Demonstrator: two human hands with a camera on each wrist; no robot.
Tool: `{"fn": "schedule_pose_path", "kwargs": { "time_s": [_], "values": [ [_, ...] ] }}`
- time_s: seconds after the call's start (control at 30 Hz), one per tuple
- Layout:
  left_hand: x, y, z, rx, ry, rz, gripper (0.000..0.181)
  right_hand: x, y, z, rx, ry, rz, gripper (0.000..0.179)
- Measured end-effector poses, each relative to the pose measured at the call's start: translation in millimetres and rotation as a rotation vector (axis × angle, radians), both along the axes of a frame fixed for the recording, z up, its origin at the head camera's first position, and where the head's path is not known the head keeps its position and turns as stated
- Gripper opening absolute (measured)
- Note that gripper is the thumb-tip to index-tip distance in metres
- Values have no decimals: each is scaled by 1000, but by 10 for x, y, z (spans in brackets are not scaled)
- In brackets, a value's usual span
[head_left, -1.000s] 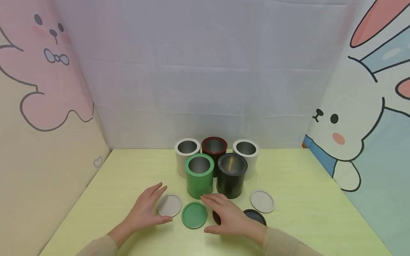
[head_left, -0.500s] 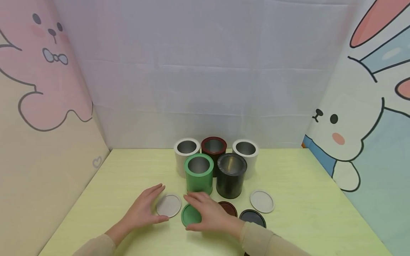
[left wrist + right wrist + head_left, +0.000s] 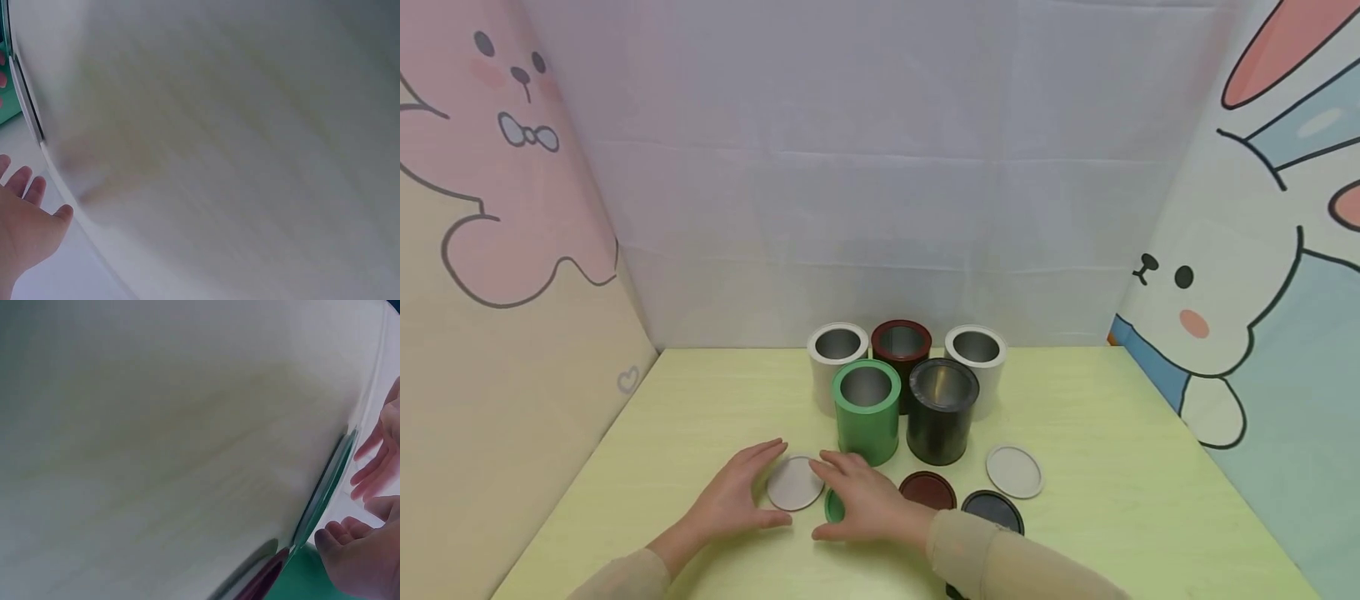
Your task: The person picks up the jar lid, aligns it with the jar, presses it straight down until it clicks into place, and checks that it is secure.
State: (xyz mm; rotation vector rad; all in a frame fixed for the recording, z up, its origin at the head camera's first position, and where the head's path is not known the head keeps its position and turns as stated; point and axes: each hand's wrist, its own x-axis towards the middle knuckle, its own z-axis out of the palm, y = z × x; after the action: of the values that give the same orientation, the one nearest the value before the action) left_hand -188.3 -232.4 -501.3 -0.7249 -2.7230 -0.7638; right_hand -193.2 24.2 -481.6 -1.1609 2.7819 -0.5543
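Note:
In the head view my left hand hovers at the left edge of a white lid, fingers spread and thumb apart. My right hand is over a green lid, hiding most of it, its fingertips near the white lid's right edge. Neither hand holds anything. A dark red lid, a black lid and another white lid lie flat to the right. In the right wrist view both hands face each other, with the green lid's edge beside the right fingertips.
Behind the lids stand open cans: a green can, a black can, a dark red can and white cans at either side. They sit close together on the yellow table. Cloth walls enclose it.
My right hand has moved left from the dark red lid to over the green lid, uncovering the dark red one. My left hand has barely shifted. The cans have stayed in place.

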Motion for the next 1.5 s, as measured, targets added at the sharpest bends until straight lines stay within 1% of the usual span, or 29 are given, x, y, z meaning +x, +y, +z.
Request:
{"fn": "schedule_pose_path", "kwargs": {
  "time_s": [0.1,0.2,0.4,0.6,0.67,0.77,0.87,1.0,1.17,1.33,1.5],
  "values": [
    [-6,-13,-15,-19,4,8,99,-17,-49,-6,8,31,-13,86],
    [-21,-23,-25,-26,-3,8,99,-34,-100,-25,3,42,-36,86],
    [-61,-36,-46,-8,-22,4,98,-49,-182,-45,2,5,-90,86],
    [-70,-37,-57,0,-62,-9,96,-42,-219,-36,30,5,-108,84],
    [-67,-40,-48,-11,-59,-10,95,-46,-237,-48,37,9,-116,84],
    [-65,-50,-42,-25,-53,-7,94,-55,-273,-74,44,25,-130,83],
    [-67,-65,-43,-33,-58,-9,94,-61,-314,-107,68,59,-151,84],
    [-74,-80,-53,-41,-55,-43,90,-45,-340,-117,117,106,-164,83],
    [-83,-98,-87,-46,-28,-90,81,-17,-347,-90,167,145,-161,80],
    [-81,-104,-79,-56,-7,-107,73,-13,-357,-84,179,156,-165,78],
    [-75,-106,-61,-78,-18,-116,68,-14,-367,-89,184,168,-166,73]
  ]
}}
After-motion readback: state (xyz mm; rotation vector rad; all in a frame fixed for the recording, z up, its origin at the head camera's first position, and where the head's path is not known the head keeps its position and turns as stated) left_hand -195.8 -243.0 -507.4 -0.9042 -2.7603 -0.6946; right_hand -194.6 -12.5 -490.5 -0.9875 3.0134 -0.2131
